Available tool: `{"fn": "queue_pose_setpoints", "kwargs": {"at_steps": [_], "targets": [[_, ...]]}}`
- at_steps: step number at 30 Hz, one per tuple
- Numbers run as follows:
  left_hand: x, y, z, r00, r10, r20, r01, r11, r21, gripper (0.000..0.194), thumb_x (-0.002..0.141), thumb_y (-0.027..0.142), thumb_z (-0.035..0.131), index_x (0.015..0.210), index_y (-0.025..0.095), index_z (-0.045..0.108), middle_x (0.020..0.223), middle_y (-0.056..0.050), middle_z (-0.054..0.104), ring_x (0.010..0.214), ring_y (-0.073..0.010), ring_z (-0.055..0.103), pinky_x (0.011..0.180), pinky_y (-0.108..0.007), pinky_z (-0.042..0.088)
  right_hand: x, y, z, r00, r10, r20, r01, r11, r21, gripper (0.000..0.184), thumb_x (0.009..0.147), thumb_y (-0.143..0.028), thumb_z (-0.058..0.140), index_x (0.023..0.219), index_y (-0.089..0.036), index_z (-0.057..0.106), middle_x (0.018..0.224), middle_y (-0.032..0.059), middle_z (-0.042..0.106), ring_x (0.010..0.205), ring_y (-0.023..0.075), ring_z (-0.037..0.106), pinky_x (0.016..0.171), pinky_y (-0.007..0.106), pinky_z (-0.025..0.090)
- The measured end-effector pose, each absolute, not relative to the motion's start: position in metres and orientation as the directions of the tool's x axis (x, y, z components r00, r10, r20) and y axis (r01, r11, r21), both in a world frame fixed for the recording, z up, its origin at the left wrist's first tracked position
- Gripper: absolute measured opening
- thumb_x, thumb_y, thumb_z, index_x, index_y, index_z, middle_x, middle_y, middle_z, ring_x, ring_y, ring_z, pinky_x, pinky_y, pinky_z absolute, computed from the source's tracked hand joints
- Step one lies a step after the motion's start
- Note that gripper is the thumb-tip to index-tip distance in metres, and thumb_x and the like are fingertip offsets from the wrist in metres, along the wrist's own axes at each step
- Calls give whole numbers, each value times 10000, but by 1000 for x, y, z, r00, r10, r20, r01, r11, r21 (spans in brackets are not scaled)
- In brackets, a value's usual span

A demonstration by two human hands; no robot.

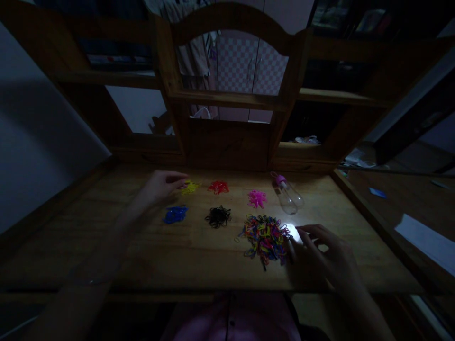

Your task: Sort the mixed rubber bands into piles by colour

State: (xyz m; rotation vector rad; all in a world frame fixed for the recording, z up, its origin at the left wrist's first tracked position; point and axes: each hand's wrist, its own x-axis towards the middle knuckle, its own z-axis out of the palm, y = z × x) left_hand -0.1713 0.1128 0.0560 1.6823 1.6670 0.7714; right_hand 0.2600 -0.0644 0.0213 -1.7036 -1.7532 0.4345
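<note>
On the wooden desk lie small piles of tiny rubber bands sorted by colour: yellow, red, pink, blue and black. A larger mixed-colour heap lies to the right of them. My left hand reaches out to the yellow pile, its fingertips pinched together at the pile's edge. My right hand rests beside the mixed heap with its fingers spread and curved, fingertips touching the heap's right side.
A clear bottle with a pink cap lies on its side behind the mixed heap. A wooden hutch with shelves rises at the back of the desk. The room is dim. White paper lies on a surface at the right.
</note>
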Motion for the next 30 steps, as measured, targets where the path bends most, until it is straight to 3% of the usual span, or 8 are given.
{"fn": "queue_pose_setpoints", "kwargs": {"at_steps": [3,11,14,17,20,25,30], "targets": [[-179,118,44,38,988,152,786,-124,606,315,817,371,648,1056,177,718,991,-67,757,926,-243,695,852,-345,531,255,-60,21,41,970,238,752,127,-647,229,931,-404,551,1007,-236,687,999,45,690,711,162,638,572,271,494],[-143,98,41,242,927,286,853,-344,393,257,895,273,544,1049,129,690,1107,-104,679,1081,-291,598,1008,-434,420,243,-56,24,91,955,281,746,122,-655,203,914,-372,584,1027,-241,690,936,30,711,692,161,642,575,259,481],[-100,72,51,383,878,288,773,-475,420,248,941,315,506,1070,201,685,1127,-49,669,1046,-217,616,966,-352,453,242,-53,19,182,923,340,750,94,-655,200,923,-348,566,1038,-243,693,935,24,719,740,170,653,628,267,486],[-49,47,51,630,738,243,542,-642,542,203,944,270,523,1036,202,690,1056,-50,685,993,-194,633,893,-319,486,242,-46,10,290,884,367,731,43,-681,208,929,-340,549,1046,-240,688,902,17,723,757,175,664,669,276,489],[-11,32,40,720,652,238,430,-688,585,189,951,244,527,1067,197,669,1081,-58,675,1006,-192,626,903,-327,484,243,-41,1,326,873,362,713,25,-701,212,924,-329,539,1036,-231,689,874,13,722,735,169,672,657,269,488],[11,35,20,785,585,204,412,-739,533,190,947,220,532,1106,205,634,1109,-66,653,1017,-202,607,891,-343,489,241,-43,-2,329,863,384,707,45,-706,231,920,-316,524,1046,-219,692,829,15,716,689,157,670,621,253,477],[18,41,12,815,550,182,433,-788,438,177,939,202,537,1084,194,638,1015,-66,654,961,-209,603,830,-333,487,239,-44,1,342,848,404,710,48,-702,224,918,-308,524,1033,-214,692,817,13,712,666,150,663,622,254,473]]}}
